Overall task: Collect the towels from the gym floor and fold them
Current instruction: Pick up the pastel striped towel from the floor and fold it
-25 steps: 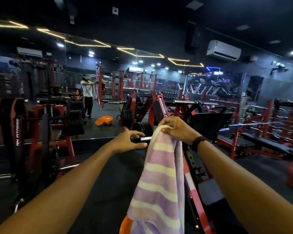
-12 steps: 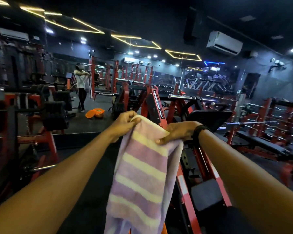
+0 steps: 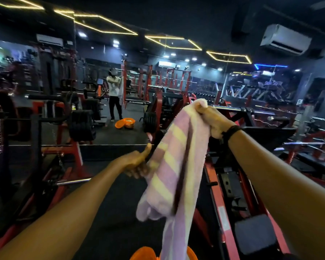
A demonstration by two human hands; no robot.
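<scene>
1. Right hand [image 3: 213, 121], black band at the wrist, was raised ahead with fingers curled, gripping the top edge of the striped towel [image 3: 174, 162].
2. Towel, lilac with pale yellow stripes, hung doubled from that grip, draping down between the forearms to the bottom of view, off the floor.
3. Left hand [image 3: 137, 164] sat lower, thumb up, fingers curled at the towel's left edge; whether it pinched the cloth could not be told through the blur.
4. An orange basin [image 3: 143, 253] showed partly below the towel's lower end.
5. Red weight machine [image 3: 227, 203] stood just right of the towel; wall mirror [image 3: 101, 91] ahead.
</scene>
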